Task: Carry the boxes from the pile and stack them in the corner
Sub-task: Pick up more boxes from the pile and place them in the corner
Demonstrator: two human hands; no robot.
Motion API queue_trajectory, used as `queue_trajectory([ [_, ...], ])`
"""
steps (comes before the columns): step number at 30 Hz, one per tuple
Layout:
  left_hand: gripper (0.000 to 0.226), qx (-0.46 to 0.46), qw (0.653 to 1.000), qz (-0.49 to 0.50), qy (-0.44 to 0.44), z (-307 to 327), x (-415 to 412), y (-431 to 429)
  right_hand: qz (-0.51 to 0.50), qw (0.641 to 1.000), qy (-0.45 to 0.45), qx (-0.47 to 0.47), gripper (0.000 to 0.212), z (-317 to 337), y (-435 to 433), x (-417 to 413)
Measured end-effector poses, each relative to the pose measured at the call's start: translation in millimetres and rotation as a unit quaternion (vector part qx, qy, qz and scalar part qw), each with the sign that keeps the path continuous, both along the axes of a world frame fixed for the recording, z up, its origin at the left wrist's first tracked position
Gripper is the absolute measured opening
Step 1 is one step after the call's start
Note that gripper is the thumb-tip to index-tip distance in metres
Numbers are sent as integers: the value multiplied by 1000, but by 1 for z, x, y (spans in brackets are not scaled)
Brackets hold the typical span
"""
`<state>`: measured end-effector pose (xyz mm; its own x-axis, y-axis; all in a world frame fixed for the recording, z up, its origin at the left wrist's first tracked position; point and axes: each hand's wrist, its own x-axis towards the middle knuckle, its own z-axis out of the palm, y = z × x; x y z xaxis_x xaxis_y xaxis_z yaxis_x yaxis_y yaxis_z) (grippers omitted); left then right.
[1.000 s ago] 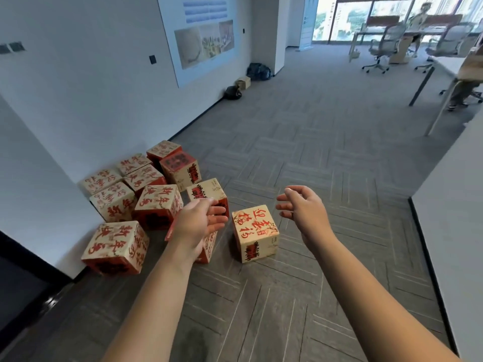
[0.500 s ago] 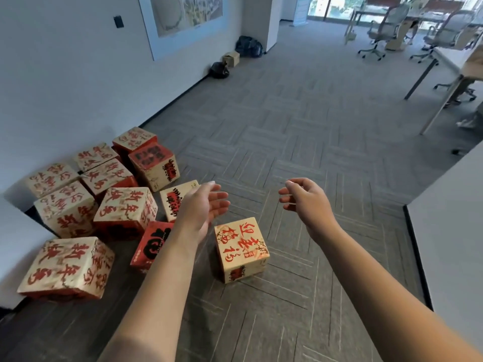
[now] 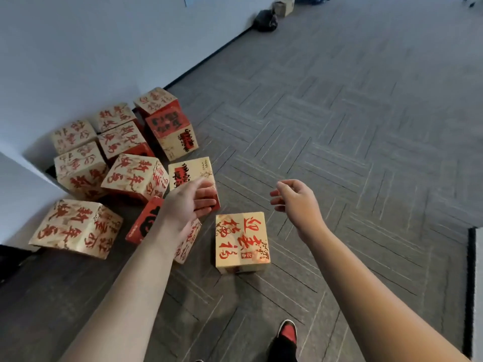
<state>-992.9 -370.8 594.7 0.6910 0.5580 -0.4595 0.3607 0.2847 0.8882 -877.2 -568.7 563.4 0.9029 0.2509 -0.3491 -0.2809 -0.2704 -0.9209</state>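
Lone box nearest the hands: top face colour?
Tan box, top face printed with red brush characters; clearest in the head view.

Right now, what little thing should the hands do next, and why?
Probably lower both hands onto the sides of the nearest box. The left hand and right hand hover open and empty either side of it, and it stands alone on the carpet, apart from the pile.
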Motion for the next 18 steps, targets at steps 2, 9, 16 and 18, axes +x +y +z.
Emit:
queue_trajectory([
  [2, 32, -2, 1000, 25, 8, -13, 14, -4, 14, 1000, 15, -9, 15, -19, -2, 22],
  [9, 29, 0, 997, 53, 61, -99, 50, 2, 52, 996, 51, -54, 17, -102, 2, 74],
  [16, 27, -4, 994, 33, 104, -270, 77, 16, 54, 988, 78, -119, 10, -269, 13, 102],
  [18, 23, -5, 993, 32, 110, -327, 84, 23, 56, 985, 88, -136, 10, -325, 18, 107],
])
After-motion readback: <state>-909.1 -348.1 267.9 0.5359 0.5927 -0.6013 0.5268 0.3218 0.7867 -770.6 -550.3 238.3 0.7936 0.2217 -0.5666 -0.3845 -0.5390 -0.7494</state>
